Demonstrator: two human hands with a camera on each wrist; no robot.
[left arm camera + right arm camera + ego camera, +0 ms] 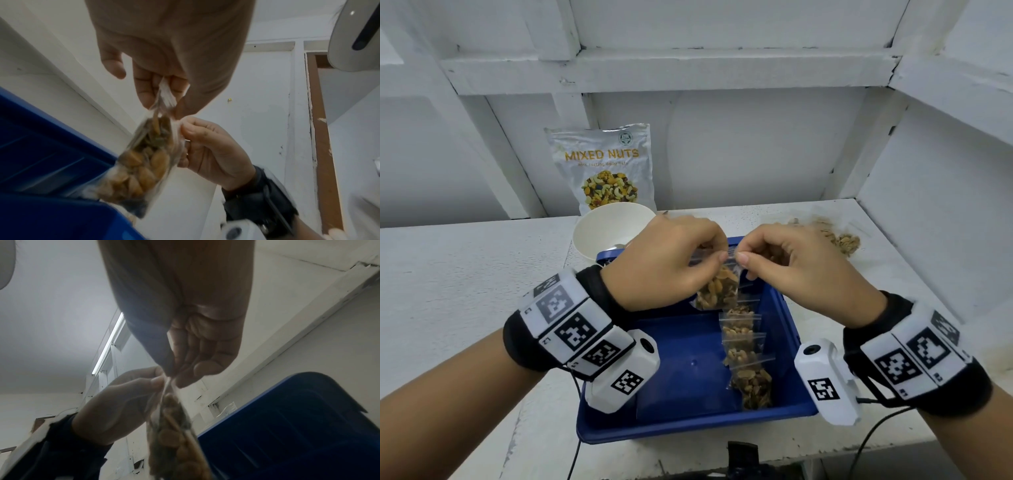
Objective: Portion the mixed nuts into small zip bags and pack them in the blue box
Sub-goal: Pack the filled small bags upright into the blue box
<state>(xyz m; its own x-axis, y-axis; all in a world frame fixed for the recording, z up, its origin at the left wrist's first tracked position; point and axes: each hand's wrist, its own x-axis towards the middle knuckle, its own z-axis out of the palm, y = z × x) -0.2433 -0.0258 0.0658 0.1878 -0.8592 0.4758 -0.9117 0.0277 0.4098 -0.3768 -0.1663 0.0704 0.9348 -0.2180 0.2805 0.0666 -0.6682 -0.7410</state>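
Note:
A small clear zip bag (717, 287) filled with mixed nuts hangs above the blue box (681, 370). My left hand (671, 260) pinches its top strip from the left and my right hand (787, 260) pinches it from the right, fingertips nearly meeting. In the left wrist view the zip bag (141, 162) dangles from the left hand (164, 91), with the right hand (205, 146) at its upper edge. The right wrist view has the zip bag (174, 431) seen edge-on below the right hand (185, 366). Several filled bags (746, 356) lie in a row inside the box.
A white bowl (602, 233) stands behind the box, with the MIXED NUTS pouch (604, 168) leaning on the back wall. A pile of loose nuts (835, 236) lies on plastic at the right. Cables (866, 442) run off the table's front edge.

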